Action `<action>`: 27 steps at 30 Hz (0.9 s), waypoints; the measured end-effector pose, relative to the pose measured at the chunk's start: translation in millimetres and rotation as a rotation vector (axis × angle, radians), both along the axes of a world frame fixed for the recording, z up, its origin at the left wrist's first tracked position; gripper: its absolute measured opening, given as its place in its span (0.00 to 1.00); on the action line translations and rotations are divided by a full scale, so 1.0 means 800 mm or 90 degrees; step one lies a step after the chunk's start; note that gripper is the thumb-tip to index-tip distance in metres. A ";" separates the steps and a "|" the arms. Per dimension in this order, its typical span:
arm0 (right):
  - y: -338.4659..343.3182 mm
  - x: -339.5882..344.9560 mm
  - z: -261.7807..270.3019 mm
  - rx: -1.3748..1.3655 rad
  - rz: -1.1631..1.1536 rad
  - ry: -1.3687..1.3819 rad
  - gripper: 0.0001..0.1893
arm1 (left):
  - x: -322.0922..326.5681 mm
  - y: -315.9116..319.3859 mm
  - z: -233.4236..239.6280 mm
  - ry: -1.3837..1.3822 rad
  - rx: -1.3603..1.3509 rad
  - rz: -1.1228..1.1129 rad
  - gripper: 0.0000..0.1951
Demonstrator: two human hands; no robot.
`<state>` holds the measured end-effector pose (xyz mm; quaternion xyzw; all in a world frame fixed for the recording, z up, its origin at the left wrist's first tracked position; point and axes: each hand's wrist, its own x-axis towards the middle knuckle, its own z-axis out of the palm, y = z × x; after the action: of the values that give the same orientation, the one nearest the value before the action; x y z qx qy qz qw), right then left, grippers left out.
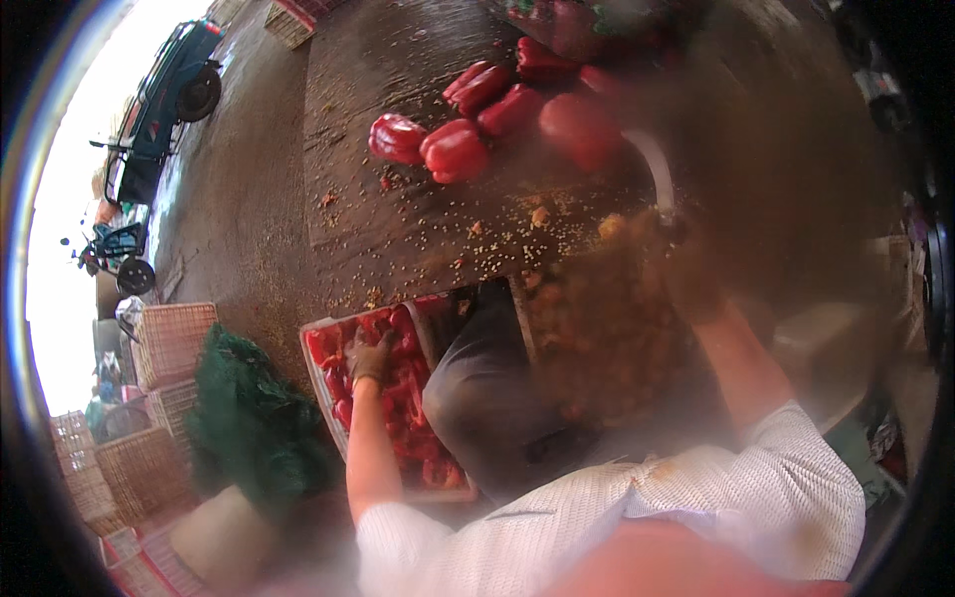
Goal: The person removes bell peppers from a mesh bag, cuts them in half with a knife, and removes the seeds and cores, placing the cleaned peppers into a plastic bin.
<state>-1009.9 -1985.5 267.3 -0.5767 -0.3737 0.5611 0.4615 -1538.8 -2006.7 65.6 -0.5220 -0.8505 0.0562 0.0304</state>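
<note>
My left hand point(371, 357), in a dark glove, rests on cut red bell peppers point(406, 388) that fill a plastic crate point(328, 418) beside my leg. Its finger pose is too small to tell, and whether it grips a piece is unclear. My right hand point(675, 246) is closed around the handle of a curved knife point(659, 170), its pale blade pointing up and left. Whole red bell peppers point(455, 151) lie on the dark surface in front of me, near the blade. A container point(597, 343) of blurred orange-brown scraps stands below my right hand. Haze blurs the right side.
Pale seeds point(500, 250) are scattered over the dark sheet. Green netting point(250, 418) lies left of the pepper crate, near stacked wicker-like plastic crates point(175, 343). A three-wheeled vehicle point(149, 127) stands at the far left. More peppers lie in a bag point(567, 26) at the top.
</note>
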 end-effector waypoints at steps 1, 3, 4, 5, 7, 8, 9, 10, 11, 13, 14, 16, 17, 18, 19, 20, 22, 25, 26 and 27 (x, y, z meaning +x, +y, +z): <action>-0.007 0.022 -0.012 -0.060 -0.018 -0.023 0.05 | 0.018 0.010 0.036 -0.015 0.096 -0.084 0.36; -0.024 0.049 -0.050 -0.092 -0.052 -0.010 0.04 | 0.064 0.029 0.125 -0.119 0.214 -0.234 0.37; -0.027 0.057 -0.049 -0.167 -0.045 -0.052 0.05 | 0.103 0.054 0.167 -0.224 0.225 -0.299 0.35; -0.030 0.065 -0.050 -0.238 -0.040 -0.090 0.05 | 0.145 0.081 0.211 -0.334 0.228 -0.365 0.33; -0.039 0.065 -0.097 0.049 -0.028 -0.171 0.07 | 0.205 0.160 0.224 -0.379 0.248 -0.545 0.34; -0.040 0.062 -0.098 0.093 -0.025 -0.208 0.07 | 0.233 0.198 0.225 -0.384 0.241 -0.617 0.35; -0.040 0.055 -0.097 0.139 -0.017 -0.237 0.08 | 0.251 0.232 0.226 -0.337 0.205 -0.648 0.36; -0.030 0.037 -0.064 0.091 -0.001 -0.256 0.08 | 0.263 0.263 0.223 -0.290 0.167 -0.674 0.37; -0.021 0.038 -0.040 0.001 0.032 -0.209 0.08 | 0.273 0.291 0.211 -0.246 0.129 -0.698 0.37; -0.013 0.049 -0.017 -0.097 0.029 -0.150 0.06 | 0.313 0.328 0.218 -0.111 -0.085 -0.602 0.38; -0.016 0.052 -0.020 -0.101 0.003 -0.128 0.06 | 0.329 0.336 0.222 -0.042 -0.187 -0.548 0.39; -0.023 0.064 -0.051 -0.059 -0.057 -0.026 0.05 | 0.319 0.330 0.198 -0.087 -0.175 -0.538 0.40; -0.029 0.077 -0.090 -0.004 -0.097 0.060 0.05 | 0.311 0.324 0.180 -0.099 -0.169 -0.538 0.41; -0.030 0.085 -0.109 0.049 -0.130 0.147 0.06 | 0.295 0.312 0.154 -0.169 -0.074 -0.518 0.38; -0.035 0.097 -0.098 0.024 -0.105 0.093 0.07 | 0.308 0.301 0.154 -0.256 -0.050 -0.507 0.37; -0.039 0.103 -0.084 0.001 -0.073 0.052 0.08 | 0.315 0.285 0.158 -0.331 -0.028 -0.487 0.36; -0.043 0.098 -0.065 -0.025 -0.002 -0.022 0.10 | 0.300 0.249 0.144 -0.618 0.013 -0.346 0.32; -0.049 0.076 -0.059 0.058 0.077 -0.212 0.12 | 0.343 0.159 0.165 -0.949 0.155 -0.171 0.27; -0.053 0.072 -0.062 0.152 0.082 -0.330 0.13 | 0.367 0.141 0.179 -1.007 0.194 -0.172 0.28; -0.049 0.071 -0.105 0.169 0.031 -0.278 0.14 | 0.401 0.133 0.186 -1.080 0.225 -0.183 0.28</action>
<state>-953.4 -2025.0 183.2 -0.6095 -0.5485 0.3801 0.4279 -1217.8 -1899.9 214.1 -0.4775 -0.5084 -0.4877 -0.5250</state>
